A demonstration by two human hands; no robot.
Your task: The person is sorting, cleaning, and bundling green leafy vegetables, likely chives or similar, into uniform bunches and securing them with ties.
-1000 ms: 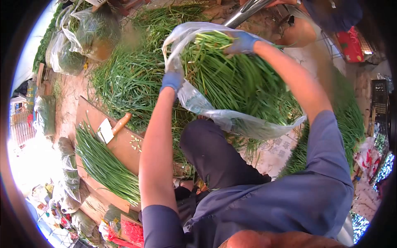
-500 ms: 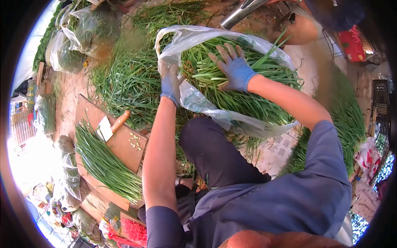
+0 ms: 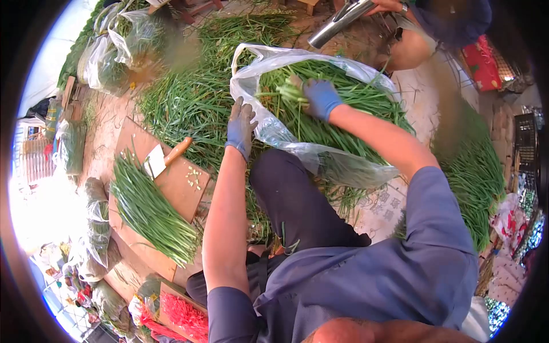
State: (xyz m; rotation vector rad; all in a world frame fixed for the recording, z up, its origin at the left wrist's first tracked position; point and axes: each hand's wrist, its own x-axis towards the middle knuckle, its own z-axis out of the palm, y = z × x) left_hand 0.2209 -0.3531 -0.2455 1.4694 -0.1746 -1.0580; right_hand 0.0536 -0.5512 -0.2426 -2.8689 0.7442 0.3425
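Observation:
A clear plastic bag [image 3: 343, 157] full of long green stalks [image 3: 366, 117] lies open in front of me. My right hand [image 3: 321, 98], in a blue and grey glove, is closed around a bunch of these stalks inside the bag, their pale ends showing left of the fingers. Beside the bag's left edge is my left hand [image 3: 241, 127], gloved too, its fingers stretched out and holding nothing. At the left, a neat bundle of green stalks [image 3: 151, 211] rests on a brown board [image 3: 177, 177], near a cleaver with a wooden handle [image 3: 178, 151].
Loose greens [image 3: 189, 103] lie heaped behind my left hand, and another pile [image 3: 474, 171] is at the right. Filled plastic bags [image 3: 106, 63] stand at the upper left. At the top right, a co-worker's hand [image 3: 389, 7] is by a metal tube [image 3: 341, 23].
My right hand has gone from spread on the stalks to closed around a bunch. My left hand has come off the bag's rim, slightly nearer to me.

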